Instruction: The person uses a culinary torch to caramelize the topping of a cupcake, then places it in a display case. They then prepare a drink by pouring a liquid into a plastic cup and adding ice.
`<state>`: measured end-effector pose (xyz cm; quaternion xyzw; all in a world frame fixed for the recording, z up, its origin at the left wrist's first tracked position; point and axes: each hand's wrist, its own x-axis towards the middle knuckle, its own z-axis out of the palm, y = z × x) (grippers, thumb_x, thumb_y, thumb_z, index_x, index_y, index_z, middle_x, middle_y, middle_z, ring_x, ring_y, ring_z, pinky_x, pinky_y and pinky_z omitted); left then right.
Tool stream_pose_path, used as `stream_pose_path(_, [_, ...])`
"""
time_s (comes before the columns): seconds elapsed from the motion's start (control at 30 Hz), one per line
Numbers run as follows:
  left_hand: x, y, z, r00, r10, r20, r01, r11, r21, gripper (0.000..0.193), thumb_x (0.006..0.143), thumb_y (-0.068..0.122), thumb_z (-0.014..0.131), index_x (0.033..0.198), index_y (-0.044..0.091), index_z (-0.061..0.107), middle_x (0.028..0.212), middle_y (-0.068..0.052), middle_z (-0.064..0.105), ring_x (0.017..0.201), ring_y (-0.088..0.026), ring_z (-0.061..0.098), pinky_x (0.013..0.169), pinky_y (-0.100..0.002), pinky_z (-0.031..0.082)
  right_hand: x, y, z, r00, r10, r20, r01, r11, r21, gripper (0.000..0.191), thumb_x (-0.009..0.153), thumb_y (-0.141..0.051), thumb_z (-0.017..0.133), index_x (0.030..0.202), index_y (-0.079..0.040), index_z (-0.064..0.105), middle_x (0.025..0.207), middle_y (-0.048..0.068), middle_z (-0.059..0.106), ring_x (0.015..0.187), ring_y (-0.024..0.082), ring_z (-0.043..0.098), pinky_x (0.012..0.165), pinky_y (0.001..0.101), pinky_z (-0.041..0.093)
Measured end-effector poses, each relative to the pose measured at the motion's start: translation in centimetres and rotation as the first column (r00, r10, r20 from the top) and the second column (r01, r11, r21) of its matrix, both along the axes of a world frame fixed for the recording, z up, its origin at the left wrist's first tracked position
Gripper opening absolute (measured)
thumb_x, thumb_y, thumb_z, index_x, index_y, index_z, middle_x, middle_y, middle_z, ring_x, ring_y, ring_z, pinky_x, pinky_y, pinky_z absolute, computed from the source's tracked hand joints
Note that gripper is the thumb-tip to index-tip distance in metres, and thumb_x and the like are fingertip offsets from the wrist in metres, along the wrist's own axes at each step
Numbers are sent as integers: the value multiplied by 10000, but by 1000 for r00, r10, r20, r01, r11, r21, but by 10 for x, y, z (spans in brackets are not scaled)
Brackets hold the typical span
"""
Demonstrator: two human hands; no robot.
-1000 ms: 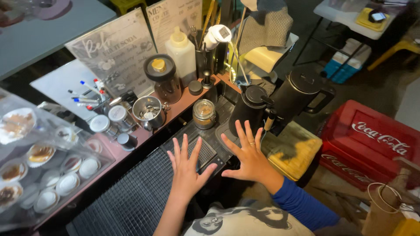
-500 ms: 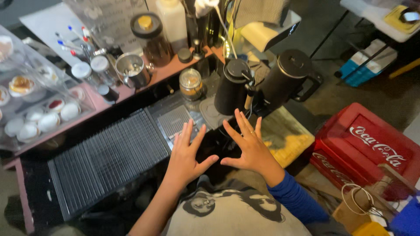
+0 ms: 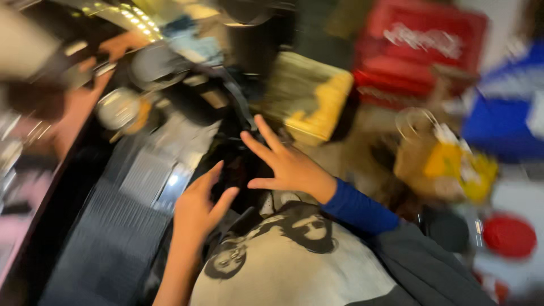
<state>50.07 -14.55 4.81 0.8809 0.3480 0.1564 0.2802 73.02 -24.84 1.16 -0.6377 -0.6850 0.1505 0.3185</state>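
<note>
A red crate (image 3: 422,54) with white lettering stands beyond the counter's far right corner, and a blue box (image 3: 501,116) sits to its right; a round red lid (image 3: 509,236) lies nearer the person. A yellow cloth (image 3: 309,102), folded and soft-looking, lies just off the counter's right edge. The whole view is badly blurred. The left hand (image 3: 198,207) hovers over the dark ribbed mat (image 3: 110,226) at the counter's near edge, fingers loosely spread, holding nothing. The right hand (image 3: 283,164), in a blue sleeve (image 3: 357,207), is held beside it with fingers fanned wide, also empty. A shiny round metal cup (image 3: 119,107) stands toward the counter's left side, well apart from both hands.
</note>
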Motion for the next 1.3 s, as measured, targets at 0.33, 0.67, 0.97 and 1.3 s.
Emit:
stream_pose_path(0.33, [110, 55, -26, 830, -539, 142, 552, 830, -82, 505, 921, 310, 713, 1348, 48, 655, 1137, -174, 744, 1053, -300, 728, 879, -381, 561, 21, -58, 8, 895, -444, 43, 443, 896, 27, 942, 934, -550, 735, 1632, -92, 299, 1698, 260, 110, 1389, 488, 518, 1131, 469, 450])
stream_pose_path(0.67, [249, 44, -21, 661, -708, 249, 750, 630, -200, 471, 961, 354, 671, 1339, 74, 656, 1137, -193, 742, 1044, -288, 744, 813, -350, 572, 144, -55, -78, 677, -615, -403, 642, 762, -86, 733, 1051, -318, 668, 1643, -59, 321, 1677, 231, 334, 1520, 307, 438, 1168, 380, 437])
stream_pose_path(0.97, [500, 56, -153, 615, -784, 85, 723, 518, -457, 650, 992, 559, 571, 1405, 57, 575, 1322, -211, 657, 1185, -360, 649, 986, -431, 496, 432, 10, -161, -269, -628, -730, 692, 402, -600, 798, 857, -579, 639, 1540, -254, 383, 1512, 16, 501, 1262, 265, 592, 1007, 512, 457])
stream_pose_path(1.3, [744, 111, -262, 427, -735, -527, 661, 652, -372, 686, 949, 618, 501, 1426, 128, 531, 1330, -194, 629, 1181, -380, 618, 988, -482, 489, 693, 30, -277, -829, -49, -558, 560, -104, -822, 780, 944, -597, 557, 1438, 5, 520, 1358, 201, 640, 1008, 324, 626, 865, 525, 492])
